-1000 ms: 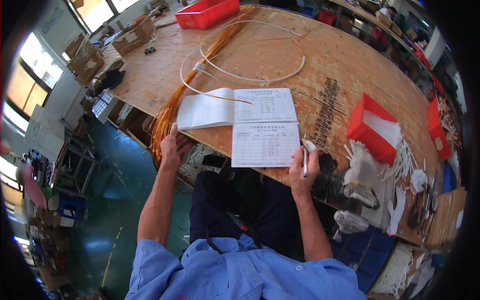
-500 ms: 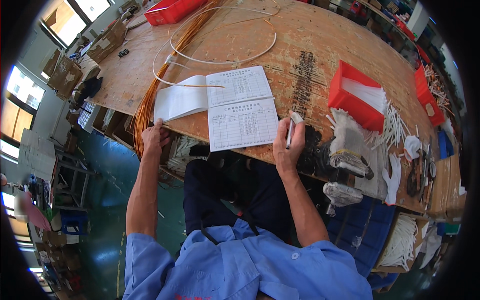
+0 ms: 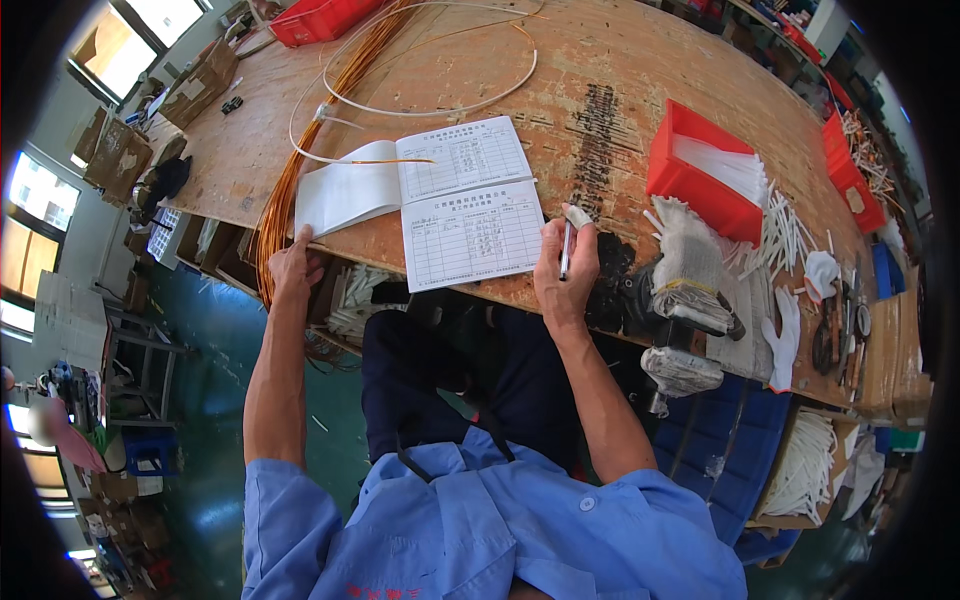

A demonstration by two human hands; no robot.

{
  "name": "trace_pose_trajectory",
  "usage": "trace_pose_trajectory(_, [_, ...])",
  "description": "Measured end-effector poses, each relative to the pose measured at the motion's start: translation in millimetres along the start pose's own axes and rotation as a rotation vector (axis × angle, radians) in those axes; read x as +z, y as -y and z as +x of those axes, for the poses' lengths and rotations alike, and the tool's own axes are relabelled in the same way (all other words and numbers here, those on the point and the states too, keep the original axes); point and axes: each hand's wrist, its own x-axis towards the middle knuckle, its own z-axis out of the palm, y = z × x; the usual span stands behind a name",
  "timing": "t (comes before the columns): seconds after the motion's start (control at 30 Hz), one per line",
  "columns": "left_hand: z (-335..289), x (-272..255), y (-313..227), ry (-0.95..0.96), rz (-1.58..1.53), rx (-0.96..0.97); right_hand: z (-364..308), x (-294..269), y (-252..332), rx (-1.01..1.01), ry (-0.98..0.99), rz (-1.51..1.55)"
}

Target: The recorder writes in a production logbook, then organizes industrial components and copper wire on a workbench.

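An open record book with printed forms lies at the near edge of the wooden table, its blank leaf folded to the left. Some handwriting shows on the lower form. My right hand is closed round a pen beside the book's right edge; one fingertip wears a white covering. My left hand is at the table's edge, thumb by the book's lower left corner, fingers curled below; what they grip is hidden. Right beside it runs a bundle of copper-coloured wire. A white tube with wire crosses the book.
A red bin of white tubes stands on the right, with loose tubes next to it. A cloth-wrapped clamp-like tool is fixed at the near edge. White gloves and hand tools lie farther right. Another red bin is at the back.
The whole scene has shifted slightly left and up in view. Both hands keep nearly the same places, the right still holding the pen beside the book.
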Motion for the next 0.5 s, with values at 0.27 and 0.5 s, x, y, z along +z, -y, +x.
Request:
trace_pose_trajectory(0.27, [10.8, -4.6, 0.4, 0.086, -0.037, -0.046, 0.6, 1.0, -3.3, 0.015, -0.016, 0.054])
trace_pose_trajectory(0.5, [5.6, -8.6, -4.6, 0.070, 0.038, 0.000, 1.0, 0.0, -5.3, -0.003, 0.002, 0.012])
